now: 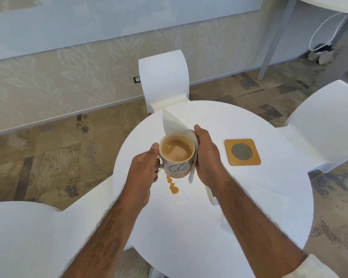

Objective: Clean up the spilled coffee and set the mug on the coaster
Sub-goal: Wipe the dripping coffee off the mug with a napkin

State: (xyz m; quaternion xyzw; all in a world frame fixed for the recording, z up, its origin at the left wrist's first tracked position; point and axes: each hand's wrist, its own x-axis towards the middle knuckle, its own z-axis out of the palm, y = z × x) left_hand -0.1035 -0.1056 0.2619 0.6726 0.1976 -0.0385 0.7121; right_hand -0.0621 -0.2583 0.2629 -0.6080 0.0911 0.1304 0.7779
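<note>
A cream mug (177,157) with dark lettering, nearly full of milky coffee, is held above the round white table (249,217). My left hand (145,173) grips its handle side. My right hand (206,157) presses a white paper napkin (173,125) against the mug's right wall; the napkin sticks up behind the rim and hangs below the base. A trail of brown spilled coffee (172,185) lies on the table just under and in front of the mug. A square wooden coaster (242,151) with a round mesh centre lies to the right, apart from the mug.
White chairs stand around the table: one behind (164,81), one at the right (325,125), one at the lower left (28,237). A white object (212,195) lies on the table, partly hidden under my right forearm. Patterned carpet surrounds the table.
</note>
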